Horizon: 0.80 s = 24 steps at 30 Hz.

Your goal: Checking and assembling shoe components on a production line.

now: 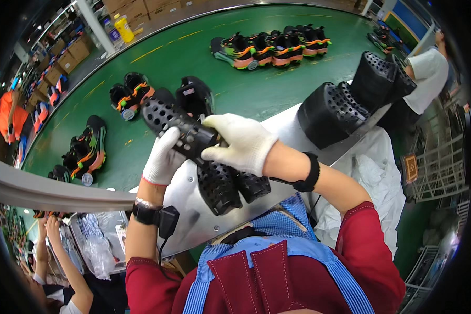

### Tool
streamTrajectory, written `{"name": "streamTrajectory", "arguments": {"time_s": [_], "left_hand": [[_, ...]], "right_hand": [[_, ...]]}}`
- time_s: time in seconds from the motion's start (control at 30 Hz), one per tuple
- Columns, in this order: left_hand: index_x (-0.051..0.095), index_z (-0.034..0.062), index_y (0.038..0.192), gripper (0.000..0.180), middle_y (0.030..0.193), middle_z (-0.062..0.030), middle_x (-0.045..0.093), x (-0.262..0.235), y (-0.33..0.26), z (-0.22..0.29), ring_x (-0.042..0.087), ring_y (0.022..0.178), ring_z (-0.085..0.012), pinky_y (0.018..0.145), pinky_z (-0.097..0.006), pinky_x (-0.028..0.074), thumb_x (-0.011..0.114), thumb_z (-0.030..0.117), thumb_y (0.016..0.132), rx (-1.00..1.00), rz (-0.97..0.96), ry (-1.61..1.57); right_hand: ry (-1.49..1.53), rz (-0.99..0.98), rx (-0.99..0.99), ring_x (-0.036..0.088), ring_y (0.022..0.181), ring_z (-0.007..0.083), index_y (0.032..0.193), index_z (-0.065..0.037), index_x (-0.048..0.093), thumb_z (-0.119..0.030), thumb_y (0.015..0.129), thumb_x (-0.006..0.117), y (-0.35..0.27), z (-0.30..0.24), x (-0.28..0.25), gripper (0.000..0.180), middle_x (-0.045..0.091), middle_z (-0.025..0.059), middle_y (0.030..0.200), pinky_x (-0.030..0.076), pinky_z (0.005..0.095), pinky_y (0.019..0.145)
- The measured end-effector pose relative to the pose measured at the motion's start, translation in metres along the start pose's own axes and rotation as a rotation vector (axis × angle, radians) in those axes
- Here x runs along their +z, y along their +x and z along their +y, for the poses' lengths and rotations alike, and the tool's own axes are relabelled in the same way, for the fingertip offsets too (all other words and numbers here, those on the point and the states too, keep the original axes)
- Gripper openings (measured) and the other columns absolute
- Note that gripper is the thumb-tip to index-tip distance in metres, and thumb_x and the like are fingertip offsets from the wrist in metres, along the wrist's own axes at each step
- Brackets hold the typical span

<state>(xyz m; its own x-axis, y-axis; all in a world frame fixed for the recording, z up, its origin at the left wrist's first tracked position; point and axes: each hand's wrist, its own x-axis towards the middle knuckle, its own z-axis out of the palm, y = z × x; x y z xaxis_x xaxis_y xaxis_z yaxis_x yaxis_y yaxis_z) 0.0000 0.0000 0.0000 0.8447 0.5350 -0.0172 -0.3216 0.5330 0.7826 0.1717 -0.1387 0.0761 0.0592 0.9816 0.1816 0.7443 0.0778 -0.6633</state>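
Both my hands wear white gloves and grip a black perforated shoe form held up over a grey metal shelf. My left hand wraps it from below. My right hand clamps over its middle from the right. Two more black perforated forms lie on the shelf just under my hands. A black shoe sits on the green conveyor belt right behind the held form.
More black perforated forms are stacked at the shelf's right end. Colourful sneakers sit on the belt: a row at the back, a pair and several at left. Another person's arm reaches at lower left; a person in white stands at right.
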Motion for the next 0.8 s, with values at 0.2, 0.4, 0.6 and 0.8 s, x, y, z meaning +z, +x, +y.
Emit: {"name": "streamTrajectory", "arguments": {"time_s": [0.2,0.4,0.6,0.8], "left_hand": [[0.044,0.0017,0.134,0.043,0.129,-0.0126,0.055,0.004,0.014,-0.017,0.053,0.120,-0.0235,0.105,-0.039,0.041,0.047,0.028,0.100,-0.032,-0.252,-0.123],[0.055,0.0046,0.121,0.044,0.114,-0.0116,0.063,0.013,0.016,-0.001,0.066,0.097,-0.0228,0.083,-0.036,0.056,0.059,0.038,0.093,-0.209,-0.005,0.111],[0.062,-0.0011,0.102,0.039,0.101,-0.0217,0.059,0.008,0.032,-0.008,0.062,0.091,-0.0358,0.086,-0.040,0.050,0.067,0.031,0.080,0.254,0.088,1.567],[0.066,0.0001,0.090,0.035,0.090,-0.0236,0.065,0.005,0.070,-0.027,0.062,0.086,-0.0396,0.077,-0.044,0.049,0.062,0.034,0.082,-0.102,0.002,1.732]], "right_hand": [[-0.259,0.046,0.206,0.065,0.072,0.0375,0.090,-0.005,0.059,-0.039,0.081,0.063,0.005,-0.012,-0.001,0.035,0.066,0.0178,0.075,0.053,0.0439,0.065],[-0.319,0.015,0.275,0.066,0.070,0.0373,0.082,-0.007,0.065,-0.043,0.083,0.057,0.018,0.000,-0.005,0.037,0.065,0.0181,0.070,0.053,0.0444,0.066],[-0.373,-0.006,0.336,0.066,0.068,0.0364,0.076,-0.006,0.067,-0.043,0.080,0.054,0.027,0.030,-0.040,0.040,0.064,0.0198,0.068,0.052,0.0407,0.067],[-0.410,-0.297,0.494,0.063,0.065,0.0322,0.077,-0.001,0.068,-0.051,0.076,0.047,0.056,0.046,-0.054,0.054,0.062,0.0200,0.066,0.049,0.0380,0.066]]}}
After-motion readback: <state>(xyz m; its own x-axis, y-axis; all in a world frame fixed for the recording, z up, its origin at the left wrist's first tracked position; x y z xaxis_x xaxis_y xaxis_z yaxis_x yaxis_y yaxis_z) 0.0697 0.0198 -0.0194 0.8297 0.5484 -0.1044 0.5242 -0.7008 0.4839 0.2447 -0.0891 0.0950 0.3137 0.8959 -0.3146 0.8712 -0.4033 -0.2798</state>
